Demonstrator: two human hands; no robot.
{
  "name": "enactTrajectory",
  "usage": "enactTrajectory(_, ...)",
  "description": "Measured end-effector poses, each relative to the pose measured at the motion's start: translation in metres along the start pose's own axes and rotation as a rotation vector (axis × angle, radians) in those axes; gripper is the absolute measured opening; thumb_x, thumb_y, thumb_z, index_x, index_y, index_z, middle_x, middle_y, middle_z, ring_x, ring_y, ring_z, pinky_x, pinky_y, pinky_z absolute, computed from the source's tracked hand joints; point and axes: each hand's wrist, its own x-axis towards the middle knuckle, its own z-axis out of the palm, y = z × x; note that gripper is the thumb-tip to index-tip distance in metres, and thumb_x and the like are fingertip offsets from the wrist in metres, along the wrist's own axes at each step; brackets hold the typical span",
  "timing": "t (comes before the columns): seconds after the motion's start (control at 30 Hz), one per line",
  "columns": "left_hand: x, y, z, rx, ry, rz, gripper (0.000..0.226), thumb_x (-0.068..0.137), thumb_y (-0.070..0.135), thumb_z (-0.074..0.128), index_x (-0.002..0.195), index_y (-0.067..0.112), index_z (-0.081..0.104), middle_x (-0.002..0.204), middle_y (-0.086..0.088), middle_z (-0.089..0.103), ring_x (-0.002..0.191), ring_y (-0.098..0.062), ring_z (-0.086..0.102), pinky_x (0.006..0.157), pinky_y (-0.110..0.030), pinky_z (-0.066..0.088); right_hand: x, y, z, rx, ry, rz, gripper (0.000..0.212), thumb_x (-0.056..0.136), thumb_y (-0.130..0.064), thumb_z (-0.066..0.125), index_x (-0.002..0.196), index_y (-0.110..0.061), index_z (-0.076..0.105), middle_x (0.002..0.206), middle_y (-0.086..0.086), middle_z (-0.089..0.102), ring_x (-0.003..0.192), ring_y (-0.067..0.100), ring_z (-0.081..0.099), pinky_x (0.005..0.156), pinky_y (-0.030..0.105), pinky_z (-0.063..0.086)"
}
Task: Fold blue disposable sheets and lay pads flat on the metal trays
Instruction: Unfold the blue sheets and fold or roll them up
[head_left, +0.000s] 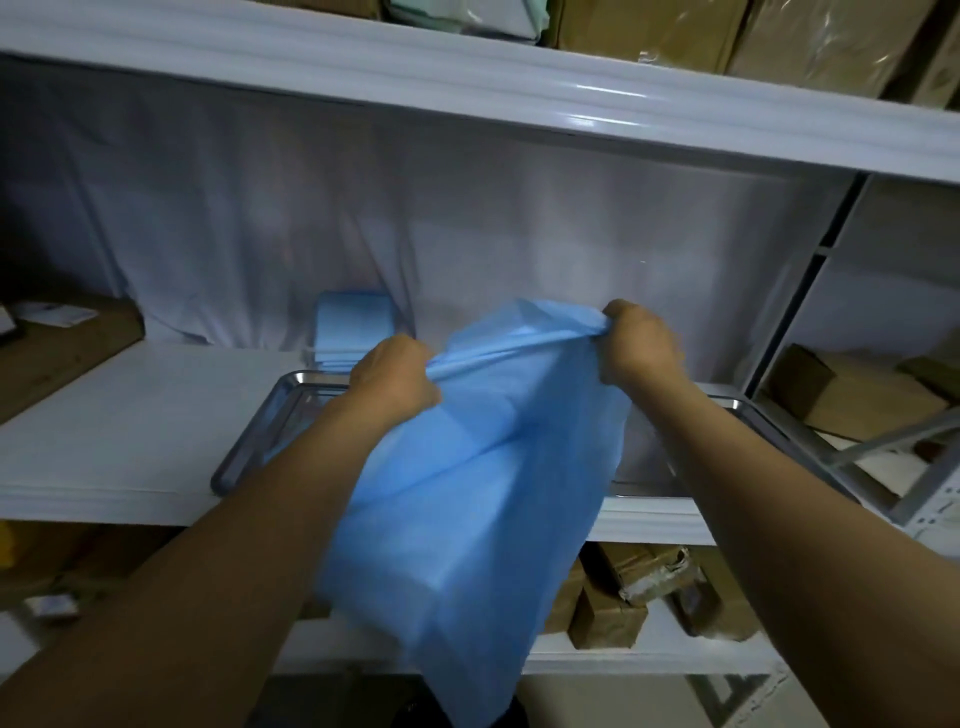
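Sheet hangs stretched between both gripping hands.

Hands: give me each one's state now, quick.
Left hand: closed, gripping the sheet by its top edge.
Right hand: closed, gripping the same edge.
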Motion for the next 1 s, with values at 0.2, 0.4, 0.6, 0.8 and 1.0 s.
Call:
enactTrajectory(0.2,0.000,0.000,-0.010,-0.409,0.129,-0.073,0.014,0.095,0.013,0.044,0.104,0.005,0.051,0.104,-0.019,0.056,0.092,-0.031,0.055,0.071,-0.030,0.039,-0.007,0.003,-0.009,0.296,-0.235,-0.121,0.026,0.076,-0.008,0.065,0.100,-0.009,0.057,0.092,0.013,0.059,0.092,0.033,0.060,0.081,0.043,0.052)
enactTrajectory(0.4,-0.008,-0.002,-0.018,-0.029,-0.119,0.069,0.040,0.073,0.024,0.075,0.102,0.013,0.050,0.108,-0.005,0.057,0.094,-0.023,0.053,0.075,-0.028,0.043,-0.018,0.007,-0.014,-0.352,-0.032,-0.175,0.030,0.085,-0.018,0.056,0.115,-0.018,0.061,0.121,0.011,0.058,0.111,0.034,0.057,0.088,0.035,0.045)
enactTrajectory(0.6,0.010,-0.018,-0.040,0.350,0.071,-0.231,0.042,0.092,0.046,0.044,0.115,0.014,0.061,0.116,-0.010,0.060,0.102,-0.030,0.059,0.074,-0.033,0.043,0.000,0.008,-0.024,-0.203,0.082,-0.035,0.026,0.086,-0.015,0.049,0.109,-0.016,0.062,0.112,0.012,0.060,0.101,0.034,0.060,0.074,0.031,0.037)
enactTrajectory(0.8,0.044,-0.017,-0.027,-0.713,0.029,-0.398,0.042,0.091,0.042,0.040,0.111,0.011,0.060,0.122,-0.012,0.060,0.106,-0.027,0.058,0.097,-0.037,0.046,0.023,-0.001,0.001,0.371,-0.089,0.113,0.028,0.083,-0.004,0.038,0.097,-0.009,0.062,0.063,0.011,0.063,0.046,0.026,0.065,0.049,0.030,0.053)
enactTrajectory(1.0,0.058,-0.001,0.010,-1.287,-0.299,-0.636,0.029,0.101,0.033,0.028,0.099,0.014,0.050,0.097,-0.014,0.057,0.093,-0.033,0.056,0.075,-0.058,0.048,0.045,-0.013,0.057,0.883,-0.400,0.386,0.025,0.098,-0.008,0.032,0.112,-0.008,0.053,0.074,0.020,0.060,0.033,0.019,0.058,0.036,0.024,0.049)
